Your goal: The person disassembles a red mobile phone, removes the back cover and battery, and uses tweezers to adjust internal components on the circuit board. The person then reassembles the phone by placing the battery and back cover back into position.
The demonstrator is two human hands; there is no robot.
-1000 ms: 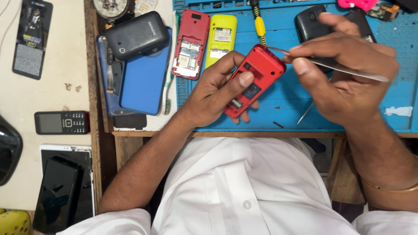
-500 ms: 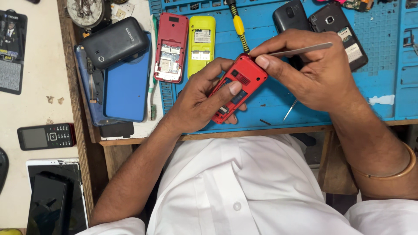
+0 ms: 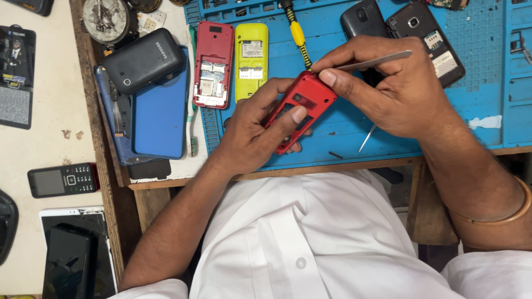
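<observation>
— What have your hands got?

— My left hand is wrapped around a red phone, thumb laid across its back, fingers curled beneath. It's lifted just over the blue mat, tilted with its top toward one o'clock. My right hand pinches a thin metal tool between thumb and forefinger, its tip meeting the phone's top corner.

— And what's under them?

— The blue mat on a wooden bench, whose front edge runs along just above my white shirt. There's a gold bangle on my right wrist.

— What lies nearby?

— At eleven o'clock from the held phone, a red phone shell lies open-backed, and a yellow phone just beside it. At twelve o'clock, a screwdriver with a yellow-and-black handle. At one to two o'clock, two dark phones partly hidden behind my right hand. A small metal pin lies at four o'clock.

— Further out?

— At nine o'clock, a black phone rests on top of a blue tablet. Off the bench to the left, on a pale surface, sits a small keypad phone, and at seven o'clock a cracked tablet with a dark phone on it.
</observation>
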